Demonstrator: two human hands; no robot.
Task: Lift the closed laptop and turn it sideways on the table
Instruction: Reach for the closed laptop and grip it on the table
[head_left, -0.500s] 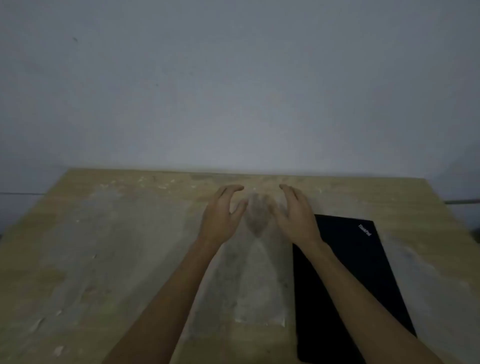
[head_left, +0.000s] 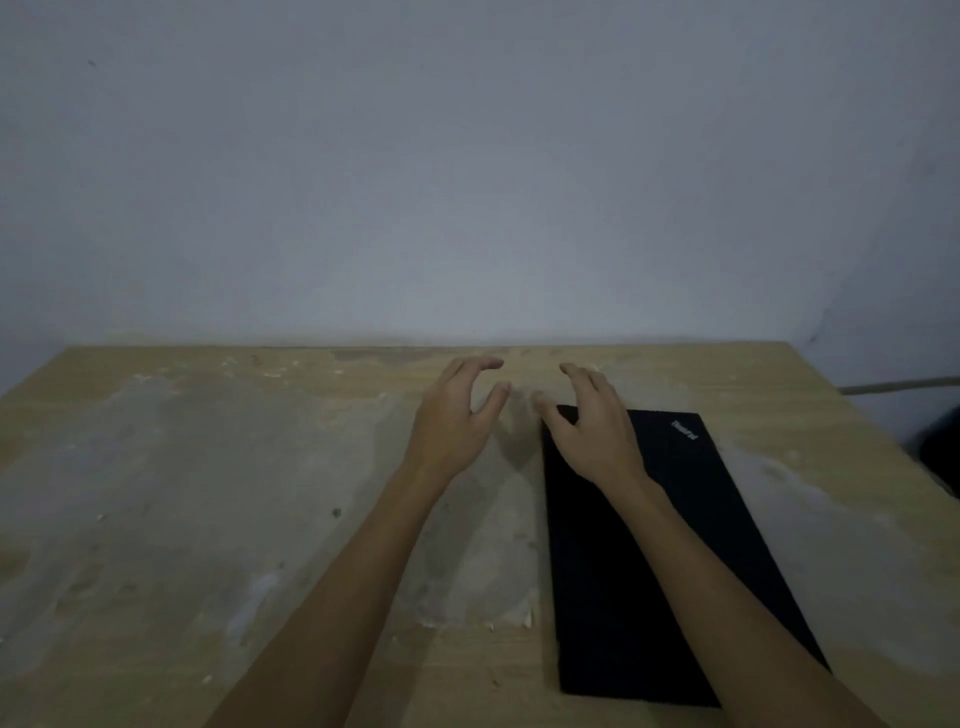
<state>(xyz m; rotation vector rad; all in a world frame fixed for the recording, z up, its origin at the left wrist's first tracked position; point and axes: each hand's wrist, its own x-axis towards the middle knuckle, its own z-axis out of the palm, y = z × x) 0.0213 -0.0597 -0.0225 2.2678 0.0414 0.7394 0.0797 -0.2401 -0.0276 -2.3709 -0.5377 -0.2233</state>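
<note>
I see a plain pale wall (head_left: 467, 156) filling the upper half of the view, dim and bluish, meeting a side wall at the far right corner. Below it runs a wooden table (head_left: 182, 493), tan at the edges with a wide grey, worn patch across the middle and small pale chips scattered over it. At the right edge, beyond the table, I make out a dark shape I cannot identify.

The closed black laptop (head_left: 691, 525) lies flat on the right part of the table, its long side running away from me, a small pale logo near its far right corner. My right forearm crosses over its lid.

My right hand (head_left: 592, 431) hangs over the laptop's far left corner, fingers spread and curved, holding nothing; I cannot tell whether it touches the lid. My left hand (head_left: 457, 421) is just left of the laptop over bare wood, thumb and fingers curved toward each other, likewise empty. The two hands are near each other but apart.

Compared with half a second ago, the laptop shows more of its far left corner, which the right hand covered then. The gap between the hands looks slightly wider, and both remain empty.
</note>
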